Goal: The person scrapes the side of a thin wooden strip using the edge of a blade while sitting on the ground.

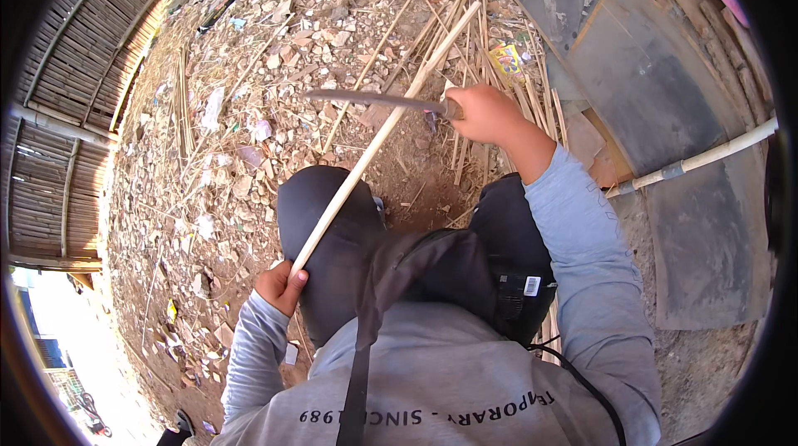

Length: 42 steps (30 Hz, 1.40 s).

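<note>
My left hand (283,286) is closed round the near end of a long, pale bamboo strip (359,165). From there the strip slants up and away to the right, passing over my left knee. My right hand (485,113) grips the short handle of a machete (374,100), whose dark, curved blade points left. The blade lies across the strip's upper part; whether its edge bites into the strip I cannot tell. More split bamboo strips (462,30) lie in a loose heap on the ground beyond and beside my right hand.
Broken brick and litter cover the ground (249,105). Dark sheets (665,105) lie along the right, with a pale pole (706,155) across them. A slatted bamboo wall (66,55) stands at left. A yellow wrapper (506,59) lies by the strips.
</note>
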### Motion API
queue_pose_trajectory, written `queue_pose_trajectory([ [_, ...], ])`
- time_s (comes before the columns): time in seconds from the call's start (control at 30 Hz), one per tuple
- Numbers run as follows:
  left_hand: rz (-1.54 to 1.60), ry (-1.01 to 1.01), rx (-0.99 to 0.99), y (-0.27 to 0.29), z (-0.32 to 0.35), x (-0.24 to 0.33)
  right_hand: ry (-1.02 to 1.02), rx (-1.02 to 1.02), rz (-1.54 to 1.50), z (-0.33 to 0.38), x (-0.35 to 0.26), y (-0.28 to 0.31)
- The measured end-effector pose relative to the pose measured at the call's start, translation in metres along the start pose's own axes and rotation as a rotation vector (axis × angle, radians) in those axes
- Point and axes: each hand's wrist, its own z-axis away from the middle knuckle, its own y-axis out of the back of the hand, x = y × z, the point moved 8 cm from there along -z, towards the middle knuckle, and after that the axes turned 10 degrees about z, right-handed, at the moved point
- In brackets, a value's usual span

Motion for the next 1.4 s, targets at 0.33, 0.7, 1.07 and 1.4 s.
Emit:
queue_pose_trajectory([
  [0.33,-0.048,-0.029,-0.016,0.002,0.000,0.005,-0.270,0.208,-0.310,-0.005,0.090,-0.025],
  [0.7,-0.244,-0.090,0.006,0.000,-0.004,0.026,-0.265,-0.023,-0.262,-0.013,0.090,-0.041],
  [1.07,-0.306,-0.113,0.035,0.003,-0.006,0.026,-0.348,-0.048,-0.323,-0.013,0.103,-0.050],
  [1.4,-0.361,-0.147,0.038,0.000,-0.003,0.025,0.006,0.026,-0.071,0.003,0.034,-0.015],
])
